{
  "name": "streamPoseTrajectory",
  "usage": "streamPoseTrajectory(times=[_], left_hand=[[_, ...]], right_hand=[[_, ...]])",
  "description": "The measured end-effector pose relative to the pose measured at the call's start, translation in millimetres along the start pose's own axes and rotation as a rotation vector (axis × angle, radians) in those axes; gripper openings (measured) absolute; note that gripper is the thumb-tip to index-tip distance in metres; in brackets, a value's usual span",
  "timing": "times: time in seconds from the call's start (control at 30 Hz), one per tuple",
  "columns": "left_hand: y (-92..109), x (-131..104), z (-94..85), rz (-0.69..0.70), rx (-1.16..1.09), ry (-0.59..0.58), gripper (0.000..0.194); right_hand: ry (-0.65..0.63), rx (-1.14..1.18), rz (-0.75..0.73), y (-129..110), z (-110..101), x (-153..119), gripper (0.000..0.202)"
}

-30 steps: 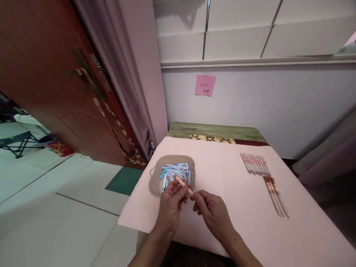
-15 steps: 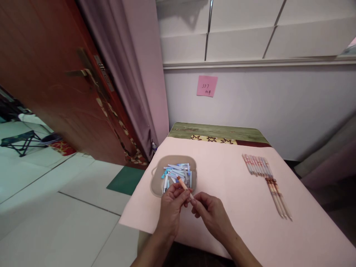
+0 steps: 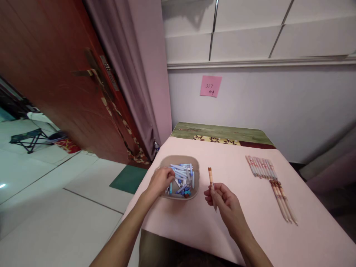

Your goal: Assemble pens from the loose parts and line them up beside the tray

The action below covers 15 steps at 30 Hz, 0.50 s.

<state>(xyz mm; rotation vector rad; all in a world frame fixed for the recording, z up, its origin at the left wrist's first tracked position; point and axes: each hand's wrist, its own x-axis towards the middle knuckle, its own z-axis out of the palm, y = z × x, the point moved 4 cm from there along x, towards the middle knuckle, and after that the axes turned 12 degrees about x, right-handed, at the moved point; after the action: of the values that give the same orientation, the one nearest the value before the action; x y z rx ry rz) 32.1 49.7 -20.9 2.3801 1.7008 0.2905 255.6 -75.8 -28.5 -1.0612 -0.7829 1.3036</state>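
My right hand (image 3: 222,202) pinches a pen (image 3: 210,176) with an orange-brown end pointing up, held above the pink table cover to the right of the bin. My left hand (image 3: 162,180) reaches over the left side of a beige plastic bin (image 3: 198,187). Its fingers are curled together at the parts inside; what they hold, if anything, is hidden. Blue, lilac and white pen parts (image 3: 180,172) lie jumbled in that bin, with small blue pieces (image 3: 185,191) near its front.
At the right of the pink-covered table (image 3: 228,159) lies a row of pink-and-grey pens (image 3: 260,167). Several brown-topped pens (image 3: 283,202) lie just in front of them. A pink note (image 3: 210,86) is stuck to the wall behind; a wooden door (image 3: 63,85) stands at left.
My hands have moved apart. The left let go of the pen and went left to the bin; the right carries the pen, now more upright, slightly to the right.
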Motion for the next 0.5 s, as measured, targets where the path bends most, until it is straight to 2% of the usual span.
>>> streamPoseTrajectory(times=[0.07, 0.13, 0.2, 0.33, 0.4, 0.5], left_hand=[[1.1, 7.4, 13.2, 0.066, 0.060, -0.073, 0.015], [5.0, 14.5, 20.2, 0.098, 0.066, -0.078, 0.020], [9.5, 22.1, 23.1, 0.141, 0.088, -0.076, 0.027], [15.9, 33.8, 25.8, 0.310, 0.233, -0.107, 0.050], [14.9, 35.2, 26.0, 0.342, 0.286, -0.128, 0.052], [11.3, 30.7, 21.4, 0.336, 0.280, -0.144, 0.044]], right_hand=[[0.011, 0.028, 0.012, -1.1, -0.4, -0.7, 0.043], [0.005, 0.039, 0.024, -2.1, 0.6, -1.6, 0.041], [-0.006, 0.038, 0.034, -2.8, 2.0, -2.1, 0.039], [-0.002, 0.046, 0.041, -2.7, 4.2, -2.1, 0.037], [-0.010, 0.045, 0.045, -2.0, 5.0, -2.0, 0.036], [-0.022, 0.041, 0.051, -1.0, 4.7, -0.9, 0.035]])
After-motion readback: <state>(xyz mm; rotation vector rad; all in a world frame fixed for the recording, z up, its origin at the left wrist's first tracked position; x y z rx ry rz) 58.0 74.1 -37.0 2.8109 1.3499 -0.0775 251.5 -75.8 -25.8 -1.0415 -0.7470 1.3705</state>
